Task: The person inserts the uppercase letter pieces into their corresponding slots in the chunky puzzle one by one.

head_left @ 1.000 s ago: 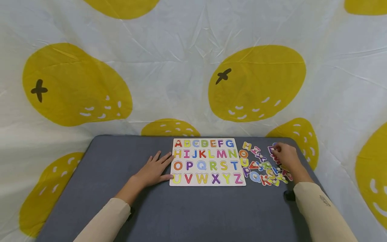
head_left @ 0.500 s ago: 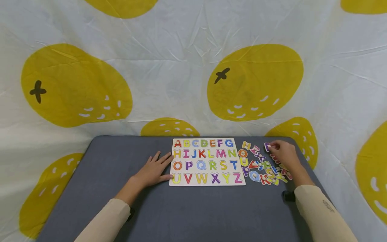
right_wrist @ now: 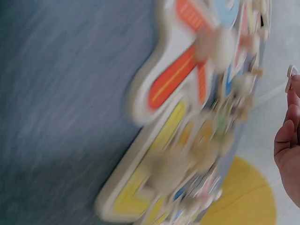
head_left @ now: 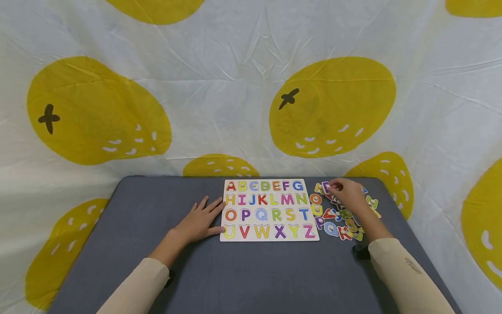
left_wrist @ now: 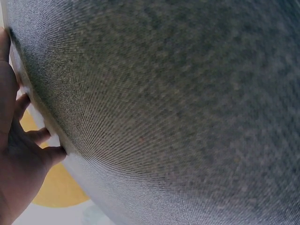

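My right hand (head_left: 349, 196) pinches a small purple letter piece (head_left: 325, 187), which looks like an F, above the upper left of a heap of loose letter pieces (head_left: 330, 229). At the right edge of the right wrist view, this piece (right_wrist: 290, 78) shows edge-on between the fingertips. A white alphabet puzzle board (head_left: 270, 239) lies left of the heap, with knobbed pieces in the A to E places. My left hand (head_left: 199, 221) rests with spread fingers on the table, thumb and fingertips touching the board's left edge. In the left wrist view, the same hand (left_wrist: 23, 161) appears at the left.
A dark grey cloth covers the table (head_left: 270, 279). Behind it hangs a white curtain (head_left: 219, 109) with yellow fruit prints. Close to the right wrist camera, a red letter piece (right_wrist: 173, 77) and a yellow one (right_wrist: 126, 197) lie blurred, with wooden knobs on top.
My right hand has lifted the purple letter piece from the heap's upper right and carried it left towards the board. My left hand has stayed in place.
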`<state>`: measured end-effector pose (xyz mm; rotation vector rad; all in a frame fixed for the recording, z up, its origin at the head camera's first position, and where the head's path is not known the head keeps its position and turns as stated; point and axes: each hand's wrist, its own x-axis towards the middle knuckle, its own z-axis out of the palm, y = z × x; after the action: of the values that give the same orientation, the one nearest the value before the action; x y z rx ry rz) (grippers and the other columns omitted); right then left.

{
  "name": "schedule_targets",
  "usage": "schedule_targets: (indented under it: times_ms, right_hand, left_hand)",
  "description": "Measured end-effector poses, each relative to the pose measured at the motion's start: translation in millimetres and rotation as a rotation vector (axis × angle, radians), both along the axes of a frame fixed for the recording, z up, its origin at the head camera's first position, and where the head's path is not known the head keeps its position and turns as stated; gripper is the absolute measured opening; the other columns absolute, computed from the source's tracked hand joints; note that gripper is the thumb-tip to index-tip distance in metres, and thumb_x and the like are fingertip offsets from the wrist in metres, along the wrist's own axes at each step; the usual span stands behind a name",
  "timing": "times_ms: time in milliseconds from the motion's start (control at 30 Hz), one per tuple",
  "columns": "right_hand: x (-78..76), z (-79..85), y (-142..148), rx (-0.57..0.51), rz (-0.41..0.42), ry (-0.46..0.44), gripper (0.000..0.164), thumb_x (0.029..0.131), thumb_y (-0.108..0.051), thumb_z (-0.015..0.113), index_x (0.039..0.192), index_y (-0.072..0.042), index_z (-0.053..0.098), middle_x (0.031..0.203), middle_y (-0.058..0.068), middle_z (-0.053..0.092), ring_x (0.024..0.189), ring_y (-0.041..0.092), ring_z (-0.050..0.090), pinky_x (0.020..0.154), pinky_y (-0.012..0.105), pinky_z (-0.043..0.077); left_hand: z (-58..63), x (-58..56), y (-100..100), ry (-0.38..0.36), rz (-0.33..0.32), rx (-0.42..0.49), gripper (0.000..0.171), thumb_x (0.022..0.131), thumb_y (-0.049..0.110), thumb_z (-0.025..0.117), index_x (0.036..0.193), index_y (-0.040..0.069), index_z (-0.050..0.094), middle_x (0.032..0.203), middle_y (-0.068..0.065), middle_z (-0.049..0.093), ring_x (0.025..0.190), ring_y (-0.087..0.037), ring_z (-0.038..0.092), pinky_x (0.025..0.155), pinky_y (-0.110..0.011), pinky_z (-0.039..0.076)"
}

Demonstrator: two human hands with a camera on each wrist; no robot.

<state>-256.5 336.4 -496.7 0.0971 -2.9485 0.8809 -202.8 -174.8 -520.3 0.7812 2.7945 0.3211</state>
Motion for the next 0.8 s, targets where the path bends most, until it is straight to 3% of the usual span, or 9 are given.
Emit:
schedule_targets:
  times_ms: [467,600,800]
  right_hand:
    - [-29.3,-7.3,-70,-0.007,0.101,-0.031,0.016,0.096,-0.018,0.076,0.103,-0.003,0.075,0.089,0.008,0.071,0.081,0.022,0.060,0.073,0.035,0.050]
    - [-33.3,-9.7,-89,-0.027,0.099,-0.091,0.016,0.097,-0.019,0.074,0.103,-0.004,0.074,0.091,0.008,0.070,0.082,0.022,0.059,0.071,0.033,0.050]
    - [-39.6,-8.9,-110,0.002,0.086,-0.105,0.014,0.096,-0.018,0.072,0.097,-0.004,0.072,0.087,0.009,0.066,0.080,0.023,0.058,0.070,0.033,0.047]
  left_hand:
    - [-0.3,-0.1,0,-0.002,0.001,0.007,0.089,0.095,0.064,0.061,0.165,0.019,0.029,0.171,-0.007,0.027,0.155,-0.052,0.019,0.115,-0.075,0.024]
    - [-0.8,0.1,0,-0.008,0.002,0.004,0.089,0.095,0.065,0.060,0.165,0.020,0.028,0.171,-0.007,0.026,0.155,-0.052,0.018,0.116,-0.075,0.024]
    - [-0.3,0.2,0,0.008,-0.003,0.008,0.089,0.096,0.064,0.061,0.165,0.019,0.029,0.171,-0.008,0.027,0.155,-0.052,0.019,0.115,-0.076,0.025]
